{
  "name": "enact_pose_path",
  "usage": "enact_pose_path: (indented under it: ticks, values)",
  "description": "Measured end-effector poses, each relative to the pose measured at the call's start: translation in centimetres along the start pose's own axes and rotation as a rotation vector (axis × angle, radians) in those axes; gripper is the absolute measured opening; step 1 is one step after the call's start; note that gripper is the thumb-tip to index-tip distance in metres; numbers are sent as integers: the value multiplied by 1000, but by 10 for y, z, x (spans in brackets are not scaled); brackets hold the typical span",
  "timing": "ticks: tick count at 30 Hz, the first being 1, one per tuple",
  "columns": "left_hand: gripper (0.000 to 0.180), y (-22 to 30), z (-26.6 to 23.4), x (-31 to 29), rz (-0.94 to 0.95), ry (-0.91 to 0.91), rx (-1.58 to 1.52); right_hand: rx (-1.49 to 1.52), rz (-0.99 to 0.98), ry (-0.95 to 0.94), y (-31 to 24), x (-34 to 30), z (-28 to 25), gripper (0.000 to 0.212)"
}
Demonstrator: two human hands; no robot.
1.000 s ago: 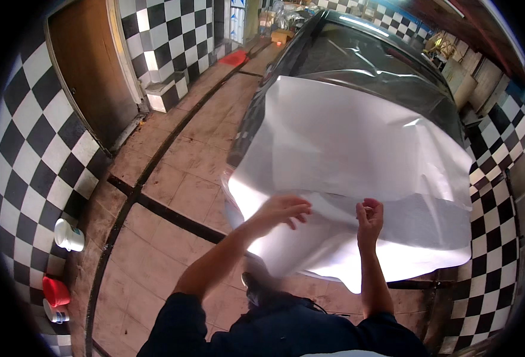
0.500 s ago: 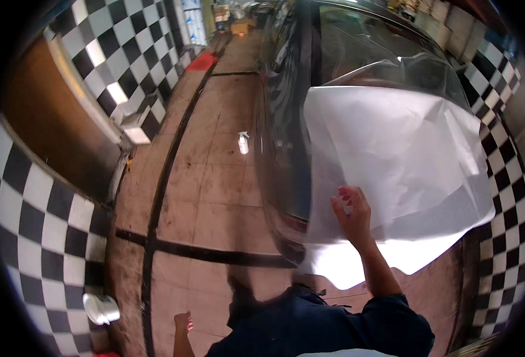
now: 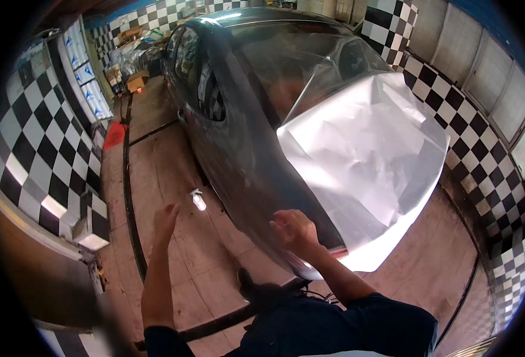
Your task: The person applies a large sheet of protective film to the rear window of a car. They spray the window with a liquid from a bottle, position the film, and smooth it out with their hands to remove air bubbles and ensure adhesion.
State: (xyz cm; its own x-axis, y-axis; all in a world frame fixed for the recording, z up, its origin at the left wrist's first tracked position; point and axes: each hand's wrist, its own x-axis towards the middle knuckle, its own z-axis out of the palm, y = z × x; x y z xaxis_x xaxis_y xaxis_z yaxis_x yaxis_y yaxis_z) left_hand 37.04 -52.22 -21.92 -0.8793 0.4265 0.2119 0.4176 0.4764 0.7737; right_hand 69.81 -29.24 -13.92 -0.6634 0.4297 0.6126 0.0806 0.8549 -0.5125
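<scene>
A large wrinkled white sheet (image 3: 363,149) covers the trunk area of a dark grey car (image 3: 256,137), its lower edge hanging past the rear. My right hand (image 3: 296,229) is over the car's rear corner, left of the sheet, with fingers loosely curled, apart, and nothing seen in them. Further left, my left hand (image 3: 166,219) is raised above the floor, its fingers stretched out and holding nothing visible. Between the two hands, further off, a white spray bottle (image 3: 199,201) stands on the floor beside the car.
Black-and-white checkered walls (image 3: 45,125) run along both sides. A brown door (image 3: 48,262) is at the lower left. Far back lie a cardboard box (image 3: 136,81) and plastic-wrapped clutter. A red mat (image 3: 115,135) lies by the left wall. Dark strips cross the tiled floor.
My view has shifted, showing more of the car. My right hand has left the sheet's front and is now over the car's corner. My left hand has come up from low down.
</scene>
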Motion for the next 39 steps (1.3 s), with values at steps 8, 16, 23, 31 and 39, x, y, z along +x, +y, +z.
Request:
enact_pose_path:
  ticks: [8, 16, 23, 31, 39]
  values:
    - [43, 153, 54, 266, 345, -286, 21, 10, 121, 117, 4, 111, 119, 19]
    - [47, 236, 127, 470, 679, -20, 86, -221, 65, 251, 19, 251, 164, 23]
    - [47, 244, 175, 503, 955, 80, 244, -438, 195, 379, 50, 339, 222, 22]
    - [41, 263, 170, 512, 708, -338, 101, -576, 294, 450, 63, 411, 255, 19]
    - [31, 268, 179, 524, 914, -238, 28, -621, 294, 508, 80, 445, 250, 19]
